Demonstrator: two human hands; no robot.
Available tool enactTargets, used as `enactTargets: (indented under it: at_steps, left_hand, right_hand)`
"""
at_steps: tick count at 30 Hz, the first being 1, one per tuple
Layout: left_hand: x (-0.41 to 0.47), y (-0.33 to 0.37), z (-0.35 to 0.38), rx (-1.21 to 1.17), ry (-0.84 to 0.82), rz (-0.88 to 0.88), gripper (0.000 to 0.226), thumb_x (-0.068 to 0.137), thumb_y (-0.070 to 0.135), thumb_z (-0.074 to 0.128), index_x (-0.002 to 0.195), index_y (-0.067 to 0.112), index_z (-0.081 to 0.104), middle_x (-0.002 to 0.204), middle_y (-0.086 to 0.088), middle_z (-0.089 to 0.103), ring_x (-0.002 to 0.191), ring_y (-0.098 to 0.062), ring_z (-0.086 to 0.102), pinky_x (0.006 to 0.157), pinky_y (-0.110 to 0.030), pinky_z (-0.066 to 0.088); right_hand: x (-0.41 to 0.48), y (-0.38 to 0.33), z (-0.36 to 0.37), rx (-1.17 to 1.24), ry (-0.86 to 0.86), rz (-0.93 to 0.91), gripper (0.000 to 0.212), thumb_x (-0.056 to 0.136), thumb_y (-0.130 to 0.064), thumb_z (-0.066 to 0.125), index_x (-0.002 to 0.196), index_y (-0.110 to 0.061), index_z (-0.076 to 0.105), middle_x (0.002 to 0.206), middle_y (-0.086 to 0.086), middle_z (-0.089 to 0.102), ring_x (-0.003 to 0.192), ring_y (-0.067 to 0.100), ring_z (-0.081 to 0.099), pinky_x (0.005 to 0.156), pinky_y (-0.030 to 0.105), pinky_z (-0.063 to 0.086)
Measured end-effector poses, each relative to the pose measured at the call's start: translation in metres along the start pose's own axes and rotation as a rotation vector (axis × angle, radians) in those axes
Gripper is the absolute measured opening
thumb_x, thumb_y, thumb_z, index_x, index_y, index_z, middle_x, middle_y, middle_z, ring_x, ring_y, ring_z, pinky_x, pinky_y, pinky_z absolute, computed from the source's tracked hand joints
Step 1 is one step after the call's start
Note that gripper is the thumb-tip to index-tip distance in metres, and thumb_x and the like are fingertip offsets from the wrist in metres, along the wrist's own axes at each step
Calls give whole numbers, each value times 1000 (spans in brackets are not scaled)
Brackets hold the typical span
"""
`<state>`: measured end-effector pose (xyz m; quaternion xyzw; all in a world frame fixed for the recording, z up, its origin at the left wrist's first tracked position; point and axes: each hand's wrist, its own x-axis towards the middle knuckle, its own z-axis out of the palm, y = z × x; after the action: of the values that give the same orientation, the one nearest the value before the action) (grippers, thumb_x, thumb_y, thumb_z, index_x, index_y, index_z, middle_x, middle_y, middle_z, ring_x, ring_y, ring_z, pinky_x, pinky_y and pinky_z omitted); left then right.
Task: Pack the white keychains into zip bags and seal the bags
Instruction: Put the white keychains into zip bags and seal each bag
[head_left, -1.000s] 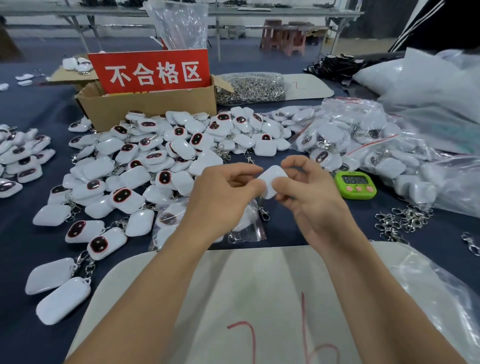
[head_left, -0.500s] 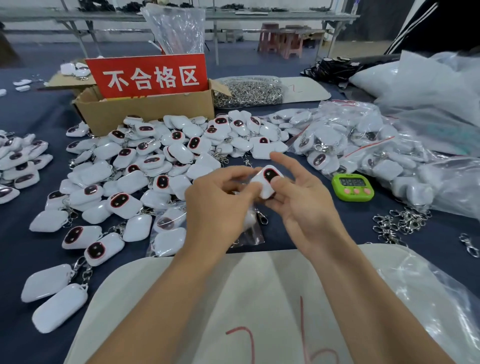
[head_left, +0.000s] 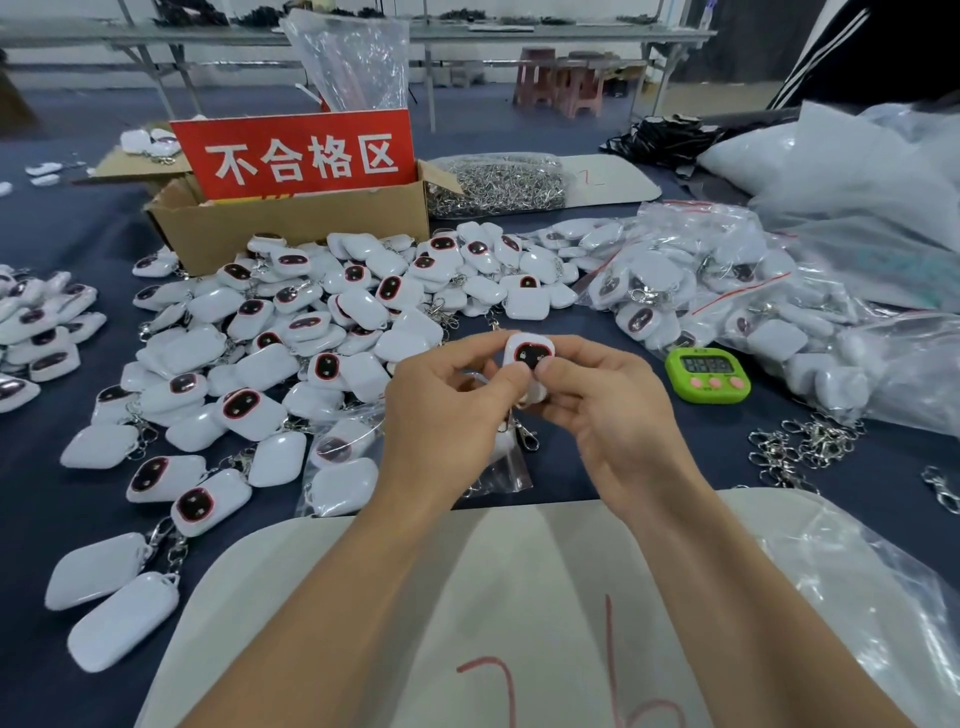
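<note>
1. Your left hand (head_left: 441, 410) and right hand (head_left: 618, 410) meet at the centre of the view, above the dark counter (head_left: 36, 509).
2. The fingers (head_left: 511, 376) of both hands are clamped on one white keychain (head_left: 530, 353), its dark, red-rimmed face turned toward you.
3. A partly filled zip bag (head_left: 348, 467) lies on the counter at seven o'clock from the hands.
4. Loose keychains (head_left: 332, 322) heap at ten o'clock; a green timer (head_left: 709, 374) sits at three o'clock.

keychains (head_left: 358, 306) glossy white plastic, dark shiny faces; clasps (head_left: 802, 449) bright metal; zip bags (head_left: 727, 270) clear crinkly film; box (head_left: 291, 228) matt brown cardboard; tablecloth (head_left: 597, 457) dark matt cloth; timer (head_left: 709, 375) smooth green plastic; sign (head_left: 296, 153) matt red
</note>
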<state>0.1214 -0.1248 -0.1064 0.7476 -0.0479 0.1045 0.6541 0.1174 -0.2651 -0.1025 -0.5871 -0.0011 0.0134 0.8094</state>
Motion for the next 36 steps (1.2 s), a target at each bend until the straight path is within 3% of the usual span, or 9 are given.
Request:
enactTargets:
  at_steps: [4, 7, 10, 16, 20, 23, 28, 33, 36]
  left_hand:
    - [-1, 1, 0, 5, -2, -3, 20, 79, 32, 73, 91, 45, 81, 80, 7, 78, 72, -15, 72, 75, -43, 62]
    - [0, 0, -2, 15, 40, -7, 18, 80, 33, 73, 94, 42, 82, 79, 8, 78, 74, -13, 73, 77, -40, 62]
    - [0, 0, -2, 10, 87, -11, 16, 79, 35, 74, 92, 40, 82, 78, 9, 78, 74, -14, 74, 76, -39, 61]
    - [3, -1, 0, 87, 167, 52, 24, 75, 35, 73, 71, 59, 73, 68, 21, 73, 57, 2, 64, 56, -12, 47]
    - [6, -5, -2, 73, 161, 40, 24, 79, 35, 73, 77, 59, 74, 66, 14, 73, 54, -5, 62, 59, -21, 50]
    - [6, -6, 0, -2, 184, 19, 19, 80, 35, 74, 80, 54, 77, 69, 11, 75, 57, -7, 67, 63, -27, 52]
    - [4, -4, -2, -66, 160, 8, 16, 80, 36, 76, 80, 52, 78, 71, 8, 77, 58, -10, 69, 63, -29, 55]
    - [5, -5, -2, -2, 132, 23, 17, 78, 34, 78, 79, 51, 77, 76, 14, 77, 70, -7, 74, 73, -31, 59]
    - [4, -8, -2, 69, 119, 51, 23, 79, 26, 81, 92, 45, 79, 84, 20, 77, 79, -2, 74, 78, -31, 60]
  right_hand:
    - [1, 1, 0, -112, 94, -57, 28, 87, 12, 60, 87, -6, 82, 86, 24, 77, 73, 26, 73, 68, 32, 62]
    - [1, 3, 3, -175, 95, -105, 27, 88, 9, 62, 91, -10, 81, 85, 18, 79, 79, 30, 75, 81, 43, 62]
    - [1, 4, 4, -200, 70, -123, 28, 89, 8, 61, 94, -11, 80, 86, 16, 79, 84, 31, 77, 84, 43, 63]
    - [2, 5, 6, -266, 25, -131, 34, 86, 11, 60, 96, -16, 78, 86, 9, 80, 86, 27, 78, 86, 38, 63]
    - [3, 4, 9, -287, 23, -142, 39, 81, 8, 61, 95, -23, 79, 87, 5, 81, 86, 24, 78, 81, 32, 63]
    - [1, 5, 9, -258, 28, -126, 38, 77, 0, 62, 97, -27, 79, 88, 5, 81, 84, 26, 78, 82, 38, 64]
    - [0, 7, 9, -317, 39, -140, 21, 82, -9, 74, 90, -27, 81, 80, 5, 79, 71, 16, 74, 69, 31, 60]
    - [3, 5, 6, -294, 99, -127, 25, 81, 1, 77, 82, -24, 83, 71, 7, 76, 53, 11, 56, 51, 20, 46]
    - [4, 4, 1, -443, 134, -146, 33, 78, 1, 74, 83, -31, 84, 71, 2, 77, 56, 10, 58, 56, 26, 49]
